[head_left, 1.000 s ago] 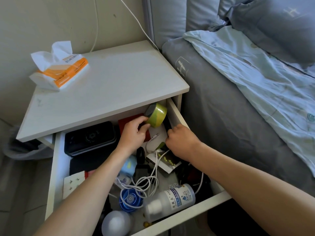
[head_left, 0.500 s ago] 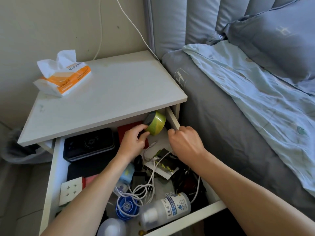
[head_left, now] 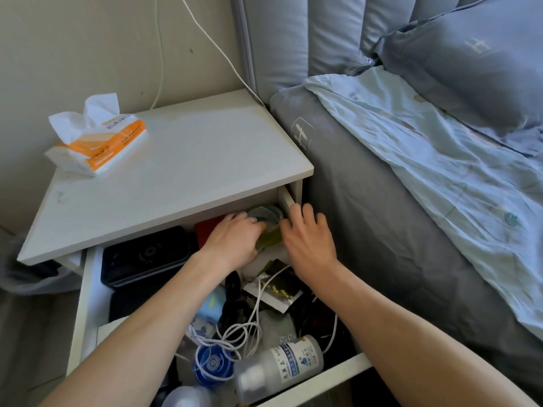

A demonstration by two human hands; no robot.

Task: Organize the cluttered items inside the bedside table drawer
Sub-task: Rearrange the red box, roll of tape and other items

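Open drawer [head_left: 88,292] beneath white tabletop [head_left: 182,171], beside grey bed [head_left: 396,245]: green tape roll [head_left: 269,230] at back right corner, gripped by left hand [head_left: 235,242]; right hand [head_left: 308,239], fingers loosely spread, touching it.

Surface notes: open drawer [head_left: 88,292] of the bedside table [head_left: 188,168], and bed beside it.

Table top reads as matt, pale laminate with faint wood grain; drawer walls are smooth, white-painted board. Tissue pack [head_left: 101,142] is glossy plastic film with soft, crumpled paper sticking out. The black case [head_left: 145,257] looks like matt plastic, slight sheen along its rim. White cable [head_left: 235,333] is smooth rubbery plastic. The bottle [head_left: 279,367] is translucent frosted plastic with a glossy printed label. The green roll [head_left: 269,239] between my hands [head_left: 235,242] [head_left: 308,239] looks shiny, blurred. Thin metal ring [head_left: 251,220] on my finger. Bedding is matt woven cloth; blanket [head_left: 440,177] is crinkled.
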